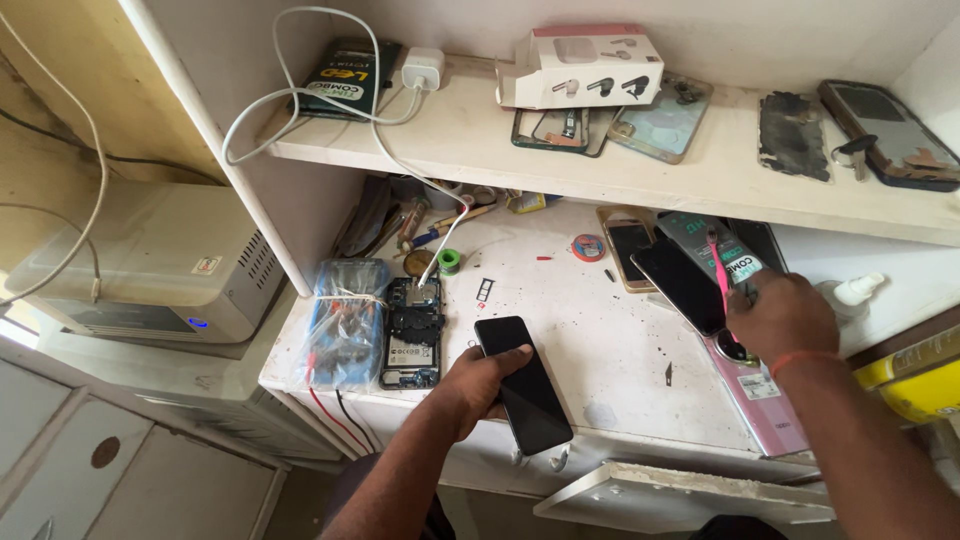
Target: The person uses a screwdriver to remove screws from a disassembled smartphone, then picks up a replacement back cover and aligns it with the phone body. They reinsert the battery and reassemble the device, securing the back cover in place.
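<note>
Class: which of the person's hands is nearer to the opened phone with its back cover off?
Left. The left hand grips a black phone just beside the opened phone; the right hand is far across the worktop.

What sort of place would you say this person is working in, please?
Probably a phone repair bench: an opened phone lies with its insides bared, the left hand holds a black phone, and loose screens and back covers sit on the shelf.

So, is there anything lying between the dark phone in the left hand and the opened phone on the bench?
Nothing visible does. The left hand holds the dark phone just right of the opened phone, and only a bare strip of bench separates them.
</note>
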A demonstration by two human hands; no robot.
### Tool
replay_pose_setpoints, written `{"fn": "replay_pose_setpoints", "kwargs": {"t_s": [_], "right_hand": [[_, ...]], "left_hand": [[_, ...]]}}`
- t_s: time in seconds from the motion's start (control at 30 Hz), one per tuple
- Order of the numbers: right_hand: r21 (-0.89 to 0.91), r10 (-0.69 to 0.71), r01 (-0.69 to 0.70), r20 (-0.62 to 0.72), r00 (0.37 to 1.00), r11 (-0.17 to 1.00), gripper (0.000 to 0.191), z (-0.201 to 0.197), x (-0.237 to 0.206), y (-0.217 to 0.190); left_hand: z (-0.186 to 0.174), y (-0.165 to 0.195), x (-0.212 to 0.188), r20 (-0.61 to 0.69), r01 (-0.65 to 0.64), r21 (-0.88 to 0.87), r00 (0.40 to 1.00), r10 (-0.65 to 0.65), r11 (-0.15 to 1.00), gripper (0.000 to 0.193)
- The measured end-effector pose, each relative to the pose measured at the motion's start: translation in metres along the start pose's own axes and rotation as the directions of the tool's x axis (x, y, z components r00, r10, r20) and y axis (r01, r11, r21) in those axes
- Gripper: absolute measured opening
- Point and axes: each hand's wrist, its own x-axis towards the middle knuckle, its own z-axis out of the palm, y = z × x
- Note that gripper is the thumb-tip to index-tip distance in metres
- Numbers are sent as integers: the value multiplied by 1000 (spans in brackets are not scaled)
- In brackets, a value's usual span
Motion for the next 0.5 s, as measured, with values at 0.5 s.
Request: {"fn": "replay_pose_setpoints", "kwargs": {"t_s": [0.5], "right_hand": [[218,-346,391,-217,913,894,27,18,-146,-29]], "left_hand": [[1,-1,2,4,-2,-16,1000,2,1000,63]]}}
